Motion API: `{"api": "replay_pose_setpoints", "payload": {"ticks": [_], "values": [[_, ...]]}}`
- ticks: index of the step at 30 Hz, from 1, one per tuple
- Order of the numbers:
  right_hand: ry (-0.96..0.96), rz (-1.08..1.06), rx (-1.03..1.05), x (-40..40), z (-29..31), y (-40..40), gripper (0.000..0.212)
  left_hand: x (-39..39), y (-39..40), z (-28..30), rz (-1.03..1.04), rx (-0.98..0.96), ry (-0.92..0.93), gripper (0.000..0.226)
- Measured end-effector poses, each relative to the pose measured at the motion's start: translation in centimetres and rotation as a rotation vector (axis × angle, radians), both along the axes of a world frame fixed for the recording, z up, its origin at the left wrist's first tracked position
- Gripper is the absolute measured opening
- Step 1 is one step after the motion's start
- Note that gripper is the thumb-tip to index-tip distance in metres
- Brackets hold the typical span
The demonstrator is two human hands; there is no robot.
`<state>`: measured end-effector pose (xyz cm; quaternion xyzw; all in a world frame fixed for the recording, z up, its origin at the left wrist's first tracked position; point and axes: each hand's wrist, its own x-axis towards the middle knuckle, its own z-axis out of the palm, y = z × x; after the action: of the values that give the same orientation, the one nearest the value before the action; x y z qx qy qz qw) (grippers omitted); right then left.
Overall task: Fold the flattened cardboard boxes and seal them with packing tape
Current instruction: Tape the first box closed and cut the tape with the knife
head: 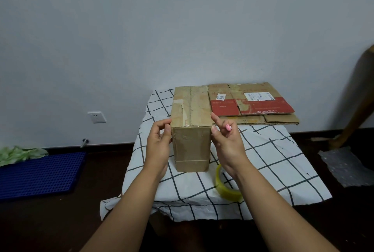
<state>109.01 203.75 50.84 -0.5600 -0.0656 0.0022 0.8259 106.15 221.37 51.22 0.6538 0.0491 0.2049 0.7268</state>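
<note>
folded box (pixel 191 128) upright between left hand (pixel 158 146), right hand (pixel 225 142).

A tabletop covered by a white cloth with a black grid pattern (pixel 269 162) carries a folded, taped brown cardboard box (pixel 191 128) standing near its middle, a stack of flattened brown-and-red cardboard boxes (pixel 255 104) at the far right, and a roll of yellowish clear packing tape (pixel 226 186) at the front.

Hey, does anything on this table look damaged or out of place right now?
The assembled brown cardboard box is worn, with old torn tape strips across its top. The white black-checked tablecloth is wrinkled, its front edge ragged. The yellowish packing tape roll sits close to that edge.
</note>
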Motion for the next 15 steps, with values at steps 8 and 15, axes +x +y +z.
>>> {"api": "replay_pose_setpoints", "payload": {"ticks": [8,15], "values": [[0.102,-0.140,-0.019,0.3,1.2,0.6,0.022,0.1,0.2,0.5,0.025,0.016,0.055,0.027],[0.238,-0.075,-0.330,3.4,4.8,0.7,0.041,2.7,1.4,4.1,-0.146,0.127,0.404,0.049]]}}
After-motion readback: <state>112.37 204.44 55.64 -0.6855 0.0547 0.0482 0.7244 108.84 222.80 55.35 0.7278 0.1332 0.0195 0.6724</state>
